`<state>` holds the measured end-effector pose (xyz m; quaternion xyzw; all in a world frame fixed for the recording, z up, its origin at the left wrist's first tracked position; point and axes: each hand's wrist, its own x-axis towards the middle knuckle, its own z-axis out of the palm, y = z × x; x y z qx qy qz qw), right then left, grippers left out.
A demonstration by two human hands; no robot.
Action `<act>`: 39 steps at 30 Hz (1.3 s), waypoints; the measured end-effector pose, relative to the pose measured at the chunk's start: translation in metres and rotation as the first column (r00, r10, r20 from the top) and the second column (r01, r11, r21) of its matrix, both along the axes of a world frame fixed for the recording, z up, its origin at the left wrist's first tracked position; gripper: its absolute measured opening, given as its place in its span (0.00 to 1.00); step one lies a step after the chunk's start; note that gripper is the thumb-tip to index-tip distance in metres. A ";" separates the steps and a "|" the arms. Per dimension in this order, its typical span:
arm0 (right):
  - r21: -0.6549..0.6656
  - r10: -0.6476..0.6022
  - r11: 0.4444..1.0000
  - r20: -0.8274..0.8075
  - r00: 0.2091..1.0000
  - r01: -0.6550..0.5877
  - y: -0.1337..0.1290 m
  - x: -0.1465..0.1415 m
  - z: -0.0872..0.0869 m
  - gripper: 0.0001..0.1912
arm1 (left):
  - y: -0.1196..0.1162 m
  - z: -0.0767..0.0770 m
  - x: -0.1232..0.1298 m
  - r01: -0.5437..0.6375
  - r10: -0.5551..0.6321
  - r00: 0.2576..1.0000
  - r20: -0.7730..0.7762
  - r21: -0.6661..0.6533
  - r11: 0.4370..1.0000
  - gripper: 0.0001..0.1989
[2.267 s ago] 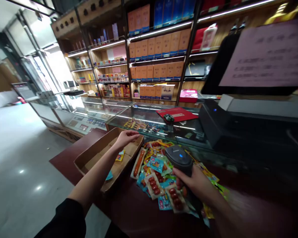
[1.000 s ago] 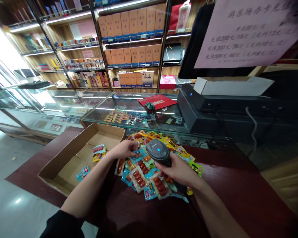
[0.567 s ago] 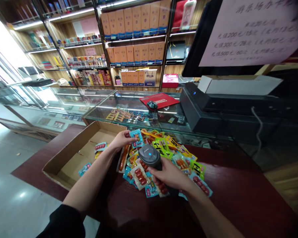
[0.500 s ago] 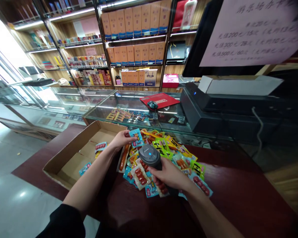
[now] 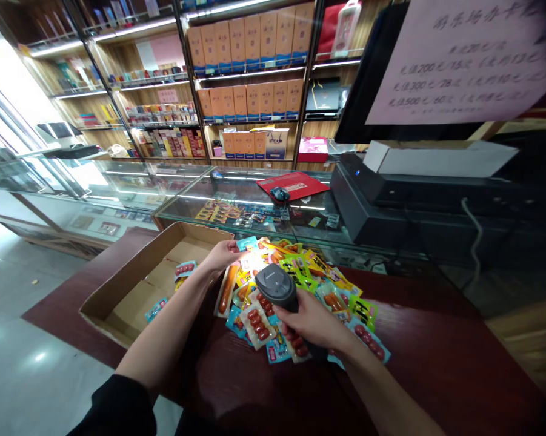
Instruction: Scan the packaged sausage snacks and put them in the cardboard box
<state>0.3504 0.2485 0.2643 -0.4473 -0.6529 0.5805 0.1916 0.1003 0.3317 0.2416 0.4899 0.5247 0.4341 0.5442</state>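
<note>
My right hand (image 5: 309, 318) is wrapped around a dark grey barcode scanner (image 5: 276, 283), its head tipped toward my left hand. Between the fingers of my left hand (image 5: 222, 255) is a small blue snack packet (image 5: 247, 243), partly washed out by the scanner's bright light. Beneath and around both hands lies a pile of sealed sausage packets (image 5: 257, 325), some clear with red sausages, others blue, yellow or bright green (image 5: 295, 270). A long single sausage packet (image 5: 227, 292) rests at the pile's left edge.
Left of the pile stands a shallow cardboard box (image 5: 127, 301) with a few packets inside. Behind the dark red table (image 5: 436, 339) runs a glass display counter (image 5: 236, 181) with a mouse (image 5: 279, 194) on a red mat (image 5: 300, 181). A monitor with a paper sign (image 5: 459, 66) rises at right.
A bright white light from the scanner now falls on the blue packet and the pile beside it. The scanner's blue indicator light is no longer lit. Both hands have hardly moved.
</note>
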 end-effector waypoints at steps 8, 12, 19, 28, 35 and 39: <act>-0.012 -0.003 1.000 -0.033 0.999 0.002 0.001 -0.001 0.001 0.10 | -0.003 0.005 0.001 0.010 -0.010 1.000 -0.005 -0.029 1.000 0.25; 0.007 -0.006 1.000 -0.019 1.000 0.006 0.000 0.001 0.000 0.09 | -0.001 0.003 0.000 -0.001 0.001 1.000 -0.014 -0.022 1.000 0.25; 0.080 -0.019 0.997 -0.068 0.998 0.025 -0.004 0.001 0.002 0.11 | -0.001 0.026 -0.017 -0.063 0.062 0.998 0.026 0.051 0.997 0.25; -0.019 0.008 1.000 -0.009 1.000 -0.008 -0.008 -0.001 0.004 0.15 | -0.062 0.064 -0.121 -0.301 0.309 0.951 -0.030 0.156 0.941 0.24; 0.005 0.034 0.999 -0.030 0.999 -0.034 -0.005 0.000 0.008 0.15 | -0.100 0.071 -0.152 -0.447 0.466 0.881 -0.083 0.181 0.876 0.21; 0.008 0.021 1.000 -0.024 0.999 -0.021 -0.001 0.005 0.011 0.15 | -0.088 0.067 -0.139 -0.418 0.437 0.896 -0.079 0.177 0.891 0.21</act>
